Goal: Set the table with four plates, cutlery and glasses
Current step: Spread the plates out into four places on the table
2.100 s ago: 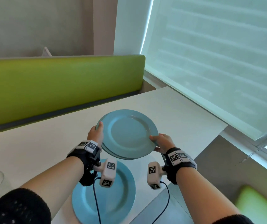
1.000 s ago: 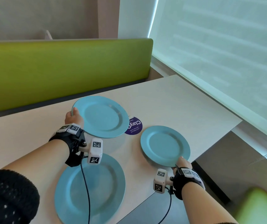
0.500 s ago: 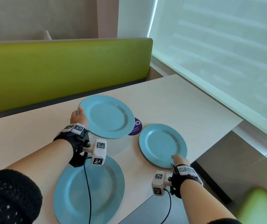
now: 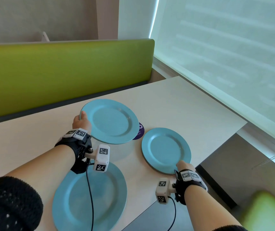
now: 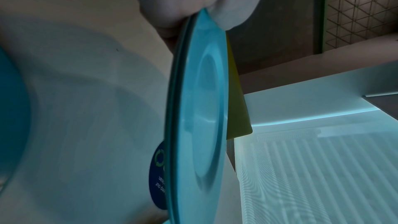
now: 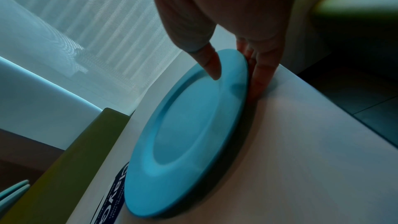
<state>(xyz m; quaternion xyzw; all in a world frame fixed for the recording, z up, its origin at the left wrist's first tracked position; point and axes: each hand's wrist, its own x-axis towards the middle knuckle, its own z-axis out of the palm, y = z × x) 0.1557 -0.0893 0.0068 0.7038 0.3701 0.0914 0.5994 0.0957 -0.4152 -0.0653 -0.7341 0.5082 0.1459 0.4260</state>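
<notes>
While both hands grip blue plates | white table (image 4: pixel 175 100) | green bench (image 4: pixel 63 70) | window blind (image 4: pixel 225 52)

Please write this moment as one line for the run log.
left hand: grips two stacked plates, lifted | right hand: pinches plate rim on table | near plate: placed

Black wrist straps (image 4: pixel 81 152) (tagged white cameras), dark sleeves (image 4: pixel 8 204).

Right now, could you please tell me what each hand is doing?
Left hand: holding two stacked plates above the table.
Right hand: pinching the plate on the table.
</notes>
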